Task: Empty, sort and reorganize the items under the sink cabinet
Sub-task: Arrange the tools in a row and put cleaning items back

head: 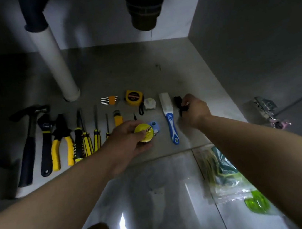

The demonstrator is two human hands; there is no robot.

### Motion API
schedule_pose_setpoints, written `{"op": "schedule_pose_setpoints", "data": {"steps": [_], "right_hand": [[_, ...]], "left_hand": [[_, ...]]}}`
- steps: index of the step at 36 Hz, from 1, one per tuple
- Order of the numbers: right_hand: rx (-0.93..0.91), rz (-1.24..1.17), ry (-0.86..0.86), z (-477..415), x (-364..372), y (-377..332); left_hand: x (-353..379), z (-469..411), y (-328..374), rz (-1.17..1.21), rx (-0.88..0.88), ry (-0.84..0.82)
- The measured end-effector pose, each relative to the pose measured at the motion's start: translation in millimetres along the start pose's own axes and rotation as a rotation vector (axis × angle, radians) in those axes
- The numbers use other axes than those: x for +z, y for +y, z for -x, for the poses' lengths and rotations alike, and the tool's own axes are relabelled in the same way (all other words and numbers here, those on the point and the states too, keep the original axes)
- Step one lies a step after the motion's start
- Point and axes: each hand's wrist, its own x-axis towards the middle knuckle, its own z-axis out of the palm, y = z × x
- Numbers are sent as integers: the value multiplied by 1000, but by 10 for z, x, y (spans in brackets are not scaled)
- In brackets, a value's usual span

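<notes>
We see left hand [128, 137] gripping yellow disc [144, 132] left of brush [169, 115]; right hand [194, 110] closed on black item [178, 100] right of brush.

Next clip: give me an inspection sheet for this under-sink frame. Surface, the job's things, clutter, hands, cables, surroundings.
Surface: grey cabinet floor, bare at the back, faint marks.
Job's things: front row, left to right: hammer, adjustable wrench, yellow-handled pliers, screwdrivers; behind, hex keys and yellow tape measure; blue-handled brush to the right.
Clutter: plastic bag with green contents on the tiled floor outside.
Hands: left hand has a grip on a round yellow item; right hand closed on a small black item.
Cables: nothing seen.
Surroundings: white drain pipe, dark trap, door hinge at right.
</notes>
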Motion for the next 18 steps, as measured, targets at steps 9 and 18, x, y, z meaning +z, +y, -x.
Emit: {"op": "schedule_pose_setpoints", "data": {"steps": [9,18], "right_hand": [[-164,-130,165,562,72,-117],[-505,-144,-93,1263,14,-49]], "left_hand": [[56,4,-53,-147,12,23],[364,125,-178,-305,28,-43]]}}
